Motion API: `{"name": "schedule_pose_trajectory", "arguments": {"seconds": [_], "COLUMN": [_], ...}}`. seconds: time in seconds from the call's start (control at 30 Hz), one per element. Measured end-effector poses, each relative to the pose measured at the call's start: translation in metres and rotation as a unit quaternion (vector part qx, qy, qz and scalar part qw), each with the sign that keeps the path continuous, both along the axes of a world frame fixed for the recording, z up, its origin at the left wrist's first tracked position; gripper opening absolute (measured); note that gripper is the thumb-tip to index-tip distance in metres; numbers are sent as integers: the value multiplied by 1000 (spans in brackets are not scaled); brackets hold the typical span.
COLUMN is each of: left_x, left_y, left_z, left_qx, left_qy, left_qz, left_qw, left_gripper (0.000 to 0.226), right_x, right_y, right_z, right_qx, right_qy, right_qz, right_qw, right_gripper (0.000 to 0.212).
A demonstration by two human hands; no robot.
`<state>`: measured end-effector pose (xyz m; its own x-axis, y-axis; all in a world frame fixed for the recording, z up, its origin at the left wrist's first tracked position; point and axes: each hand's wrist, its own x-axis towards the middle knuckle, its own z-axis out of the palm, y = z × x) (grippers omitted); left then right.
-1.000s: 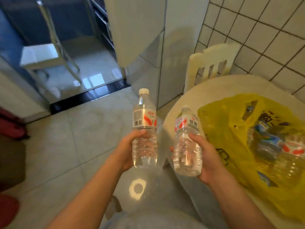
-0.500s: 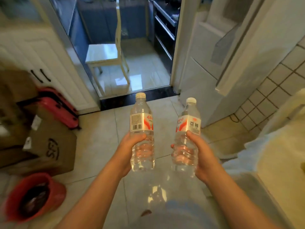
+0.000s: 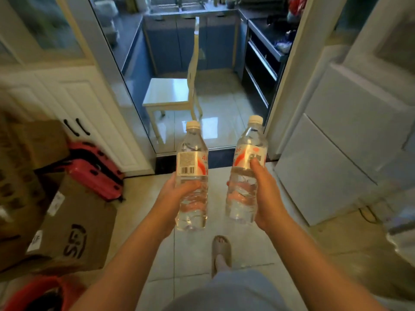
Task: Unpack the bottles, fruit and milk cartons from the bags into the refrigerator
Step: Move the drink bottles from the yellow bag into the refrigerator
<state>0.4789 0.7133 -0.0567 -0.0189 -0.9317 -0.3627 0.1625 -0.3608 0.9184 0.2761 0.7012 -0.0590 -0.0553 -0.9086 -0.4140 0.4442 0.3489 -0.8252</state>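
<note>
Grey-blue shorts (image 3: pixel 224 292) and a taupe slide sandal (image 3: pixel 221 250).

The near room is dim and warm-toned, while cool bluish daylight fills the kitchen (image 3: pixel 190 41) ahead. Bright glare lies on the glossy floor (image 3: pixel 208 129) there and on the chair (image 3: pixel 166 90) seat. The left bottle (image 3: pixel 192 176) and right bottle (image 3: pixel 247 173) are fairly sharp, with small glints. Boxes (image 3: pixel 74 232) at the left edge and the fridge (image 3: pixel 336 153) at the right look soft and smeared. The wide lens bends the door frame (image 3: pixel 289 86).
</note>
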Motion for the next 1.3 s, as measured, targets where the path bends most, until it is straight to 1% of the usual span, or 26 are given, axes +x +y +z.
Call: {"name": "schedule_pose_trajectory", "arguments": {"seconds": [0.07, 0.13, 0.2, 0.23, 0.3, 0.33, 0.4, 0.5, 0.57, 0.63, 0.73, 0.77, 0.83, 0.9, 0.93, 1.07, 1.2, 1.27, 1.3], "left_x": [-10, -23, -40, -48, -67, -77, -99, -135, -166, -199, -254, -274, -315, -358, -380, -466, -541, -574, -590], "left_y": [-54, -109, -158, -181, -224, -243, -281, -330, -364, -396, -440, -453, -479, -504, -515, -558, -586, -597, -601], "left_z": [7, 14, 22, 26, 38, 44, 53, 60, 64, 69, 77, 78, 79, 84, 86, 101, 129, 144, 152], "left_qx": [-8, -21, -40, -53, -82, -97, -137, -192, -223, -254, -274, -277, -289, -310, -319, -325, -336, -339, -342], "left_qy": [-5, -11, -23, -29, -39, -42, -49, -45, -41, -31, -12, -3, 15, 24, 31, 83, 106, 125, 134], "left_qz": [16, 29, 26, 18, 4, -1, -20, -54, -94, -137, -182, -200, -241, -280, -301, -376, -412, -435, -446], "left_qw": [1000, 999, 999, 998, 996, 994, 989, 979, 969, 957, 944, 940, 926, 908, 898, 864, 840, 825, 816], "left_gripper": [78, 66, 51, 49, 56, 62, 65, 61, 56, 53, 60, 58, 46, 38, 39, 57, 56, 61, 64], "right_x": [-6, -15, -25, -31, -44, -50, -66, -94, -118, -143, -186, -202, -233, -265, -282, -346, -407, -434, -447], "right_y": [-54, -108, -157, -180, -219, -236, -266, -299, -319, -337, -360, -366, -378, -391, -397, -425, -451, -461, -465], "right_z": [8, 15, 23, 26, 36, 39, 46, 56, 62, 66, 72, 74, 77, 80, 83, 101, 125, 139, 147], "right_qx": [-24, -54, -77, -87, -108, -117, -135, -155, -161, -165, -173, -179, -195, -216, -228, -254, -264, -267, -267], "right_qy": [33, 46, 67, 81, 95, 98, 109, 126, 144, 173, 208, 216, 222, 222, 226, 266, 300, 323, 338], "right_qz": [-8, -3, -2, -9, -31, -40, -56, -98, -137, -176, -242, -261, -296, -340, -363, -443, -501, -522, -529], "right_qw": [999, 997, 995, 993, 989, 987, 983, 975, 967, 955, 932, 924, 908, 888, 875, 817, 768, 743, 732], "right_gripper": [59, 59, 53, 48, 38, 38, 40, 30, 26, 30, 35, 38, 46, 48, 49, 57, 62, 58, 52]}}
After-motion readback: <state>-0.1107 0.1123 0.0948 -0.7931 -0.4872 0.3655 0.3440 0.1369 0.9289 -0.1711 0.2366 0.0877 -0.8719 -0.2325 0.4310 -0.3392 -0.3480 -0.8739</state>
